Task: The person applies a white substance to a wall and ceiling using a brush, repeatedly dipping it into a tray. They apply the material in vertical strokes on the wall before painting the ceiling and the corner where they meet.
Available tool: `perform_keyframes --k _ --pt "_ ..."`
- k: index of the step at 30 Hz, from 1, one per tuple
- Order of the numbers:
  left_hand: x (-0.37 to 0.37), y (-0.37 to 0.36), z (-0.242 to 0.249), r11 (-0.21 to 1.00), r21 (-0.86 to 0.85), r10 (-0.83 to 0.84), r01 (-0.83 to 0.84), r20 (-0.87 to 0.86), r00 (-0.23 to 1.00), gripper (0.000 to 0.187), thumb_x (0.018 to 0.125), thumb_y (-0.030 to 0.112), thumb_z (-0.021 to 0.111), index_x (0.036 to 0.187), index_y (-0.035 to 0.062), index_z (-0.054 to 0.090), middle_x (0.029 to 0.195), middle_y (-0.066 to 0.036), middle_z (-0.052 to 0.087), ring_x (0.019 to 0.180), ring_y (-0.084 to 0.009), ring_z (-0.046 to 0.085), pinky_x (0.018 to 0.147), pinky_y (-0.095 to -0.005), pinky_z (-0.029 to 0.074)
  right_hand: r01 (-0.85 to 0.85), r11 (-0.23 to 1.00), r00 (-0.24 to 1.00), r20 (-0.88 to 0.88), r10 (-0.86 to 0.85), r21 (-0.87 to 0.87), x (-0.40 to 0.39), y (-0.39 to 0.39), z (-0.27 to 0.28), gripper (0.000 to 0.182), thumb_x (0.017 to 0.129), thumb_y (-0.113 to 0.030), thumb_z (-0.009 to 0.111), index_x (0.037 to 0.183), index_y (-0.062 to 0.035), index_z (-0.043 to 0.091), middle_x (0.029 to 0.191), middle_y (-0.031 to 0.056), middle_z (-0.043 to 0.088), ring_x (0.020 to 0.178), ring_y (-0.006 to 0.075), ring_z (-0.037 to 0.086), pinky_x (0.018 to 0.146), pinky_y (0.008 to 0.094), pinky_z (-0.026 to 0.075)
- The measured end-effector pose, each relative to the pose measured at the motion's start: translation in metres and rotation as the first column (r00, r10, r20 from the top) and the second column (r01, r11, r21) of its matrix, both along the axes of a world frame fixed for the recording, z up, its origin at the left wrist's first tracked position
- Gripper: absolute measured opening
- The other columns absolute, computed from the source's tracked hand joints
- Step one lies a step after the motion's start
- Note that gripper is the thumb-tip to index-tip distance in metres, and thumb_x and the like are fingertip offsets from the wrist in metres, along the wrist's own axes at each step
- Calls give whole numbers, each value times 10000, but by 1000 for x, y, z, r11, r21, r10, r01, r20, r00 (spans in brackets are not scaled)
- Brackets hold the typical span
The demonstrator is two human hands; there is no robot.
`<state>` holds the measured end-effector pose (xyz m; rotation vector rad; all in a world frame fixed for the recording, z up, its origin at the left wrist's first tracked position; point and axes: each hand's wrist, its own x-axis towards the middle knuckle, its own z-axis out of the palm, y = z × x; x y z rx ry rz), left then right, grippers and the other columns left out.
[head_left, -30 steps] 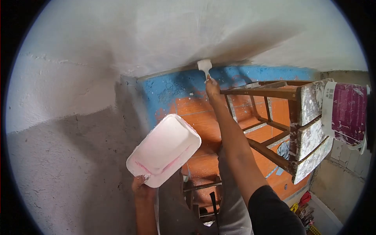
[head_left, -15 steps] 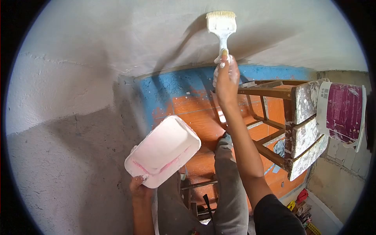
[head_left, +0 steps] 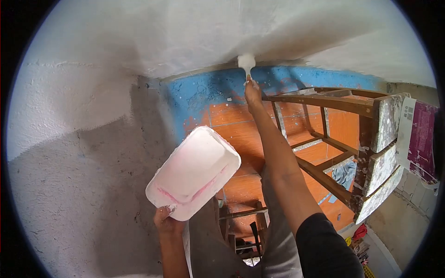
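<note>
Brush (head_left: 246, 60) has swept back down to where white wall meets blue; tub (head_left: 194, 172) unmoved.
Right hand (head_left: 252, 94) fingers wrapped tight on the handle, left hand (head_left: 167, 221) gripping the tub's underside; mid-stroke on the wall's lower edge; next likely a steady pull along it.

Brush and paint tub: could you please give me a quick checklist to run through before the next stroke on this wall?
1. Right hand grips the brush by its handle: ok.
2. Bristles meet the wall at the edge of the white patch: ok.
3. Left hand holds the tub from below: ok.
4. Tub level: not ok, it is tilted.
5. Paint left in the tub: cannot tell, only pink-white smears show.
6. Bucket on the wooden ladder sits steady: cannot tell, it is partly out of view.
</note>
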<state>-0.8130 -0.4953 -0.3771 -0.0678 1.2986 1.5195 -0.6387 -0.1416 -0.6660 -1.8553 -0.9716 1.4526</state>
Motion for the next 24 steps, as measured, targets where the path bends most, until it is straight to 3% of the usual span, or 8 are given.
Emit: perform_keyframes --k 2,5,11,14,16,20,21,24 --pt "5 2 -2 1000 -3 14 -14 7 1000 819 678 245 698 1399 -30 424 1340 -154 557 1236 -345 563 1070 -552 449 -57 998 993 99 60 -33 5 6 -26 394 1033 -416 470 900 -60 574 714 5 474 633 116 433 572 296 372" --pt "8 2 -1 999 -25 47 -47 11 999 824 660 220 693 1397 -30 425 1336 -155 558 1233 -346 564 1066 -561 450 24 978 984 -166 -59 -206 3 16 22 387 1030 -418 482 883 -71 569 631 -23 442 541 92 412 507 278 347" --pt "12 7 3 999 -27 39 -38 24 999 798 658 205 642 1389 -37 433 1329 -161 562 1214 -359 575 1064 -572 444 24 995 988 -157 -8 100 13 0 131 360 1035 -407 491 860 -97 543 578 -59 375 446 66 331 415 258 293" --pt "12 11 6 999 -31 25 -25 8 1000 801 659 209 644 1387 -48 432 1324 -165 565 1206 -365 580 1064 -573 442 81 946 983 -184 -23 315 22 -16 194 342 1038 -308 468 858 -32 561 675 1 473 600 93 455 536 277 371" --pt "7 7 6 998 -62 -4 3 -7 1000 810 657 212 662 1387 -54 430 1324 -169 565 1207 -367 580 1064 -574 441 143 905 963 -268 -33 401 21 -13 202 303 1039 -272 472 871 -33 552 689 1 463 615 80 423 544 275 346" --pt "7 12 0 1000 27 6 -7 36 999 798 664 211 669 1377 -59 435 1314 -172 568 1202 -360 584 1058 -564 451 144 847 966 -259 -7 512 13 11 127 287 1044 -269 459 910 -30 546 715 12 481 637 79 434 571 265 352" --pt "8 13 -1 999 37 8 -9 33 999 791 670 211 668 1376 -60 435 1311 -172 569 1200 -358 585 1058 -559 453 126 820 989 -135 -60 558 9 14 94 301 1060 -331 446 898 -92 533 683 -44 417 603 48 376 540 233 314" --pt "3 9 -6 1000 6 15 -16 68 998 829 651 154 655 1417 -24 395 1332 -139 554 1243 -321 554 1092 -512 430 34 905 999 17 -45 424 6 3 34 345 1054 -361 435 884 -77 532 694 -22 433 622 83 396 561 275 334"
